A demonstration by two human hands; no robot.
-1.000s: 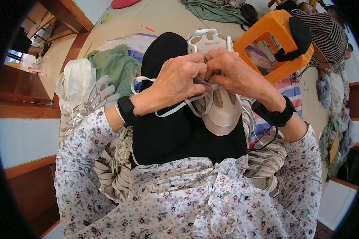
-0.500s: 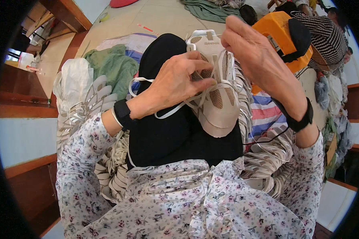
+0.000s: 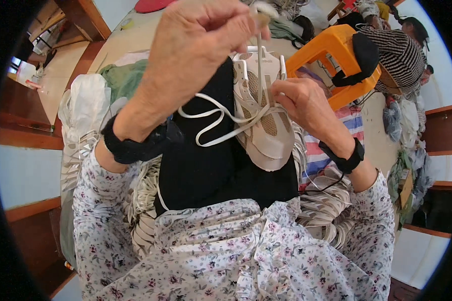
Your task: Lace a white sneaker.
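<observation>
In the head view, your left hand grips a taut, flat, off-white lace; your right hand touches the beige mesh-panelled shoe on your black lap cloth, its grip unclear. Hard pulling could tangle the slack loops.

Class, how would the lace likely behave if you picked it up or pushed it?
Probably floppy: the lace curves in slack loops over the black cloth, so pushing would likely buckle it. It looks narrow, so it is probably light. Pulled, it should straighten, as it does between the left hand and the shoe.
</observation>
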